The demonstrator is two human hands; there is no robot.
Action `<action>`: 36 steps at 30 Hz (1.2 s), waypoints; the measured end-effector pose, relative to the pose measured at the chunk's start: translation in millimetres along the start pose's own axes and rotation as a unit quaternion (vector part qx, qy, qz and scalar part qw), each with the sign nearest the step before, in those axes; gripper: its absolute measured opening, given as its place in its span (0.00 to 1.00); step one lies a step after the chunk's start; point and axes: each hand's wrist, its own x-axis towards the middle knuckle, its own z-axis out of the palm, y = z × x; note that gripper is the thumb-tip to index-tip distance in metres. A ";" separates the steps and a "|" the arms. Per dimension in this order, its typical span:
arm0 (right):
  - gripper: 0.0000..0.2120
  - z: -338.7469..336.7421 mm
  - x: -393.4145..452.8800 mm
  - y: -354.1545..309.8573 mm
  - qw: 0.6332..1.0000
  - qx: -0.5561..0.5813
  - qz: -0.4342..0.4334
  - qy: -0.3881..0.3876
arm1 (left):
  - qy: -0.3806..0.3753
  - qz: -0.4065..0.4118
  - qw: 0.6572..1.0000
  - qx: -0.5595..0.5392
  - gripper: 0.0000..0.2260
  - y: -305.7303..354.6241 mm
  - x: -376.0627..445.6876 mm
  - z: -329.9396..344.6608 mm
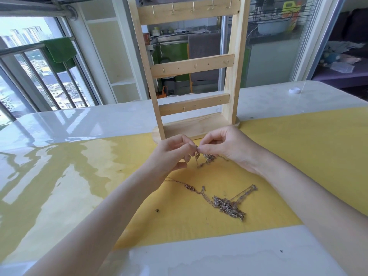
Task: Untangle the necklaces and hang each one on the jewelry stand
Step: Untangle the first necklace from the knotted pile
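Both hands meet just in front of the base of the tall pale wooden jewelry stand [191, 64], which stands upright on the glossy white desk [59, 124] at the far edge of a yellow mat [298, 148]. The left hand [171, 154] has its thumb and forefinger curled together, pinching a thin gold-coloured chain necklace [207, 158] at a small knot; its remaining fingers [182, 165] curl loosely below. The right hand [225, 146] pinches the same chain right beside that point, fingertip to fingertip with the left, its other fingers folded into the palm. From the pinch the chain hangs down in a short loop, and a small bunched clump of it trails to the right under the right hand, touching or just above the mat; which, I cannot tell.

Nearer the person, apart from both hands, a second tangled heap of silvery and gold chain necklaces [227, 204] lies flat on the mat, with one strand running left toward the left forearm. The hooks on the stand's three crossbars carry nothing. A small white round cap [294, 90] sits on the desk at far right.
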 end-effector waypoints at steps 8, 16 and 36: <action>0.08 0.9 -1.6 -0.6 0.999 0.036 0.005 -0.027 | 0.004 -0.057 0.995 -0.077 0.11 2.9 0.1 7.0; 0.12 14.9 4.1 -0.2 0.978 0.208 0.022 0.012 | 0.093 -0.005 0.983 -0.161 0.10 4.5 0.6 22.9; 0.08 18.2 1.0 -1.1 0.991 0.107 0.023 0.081 | 0.033 -0.057 0.998 -0.018 0.08 3.6 0.0 12.8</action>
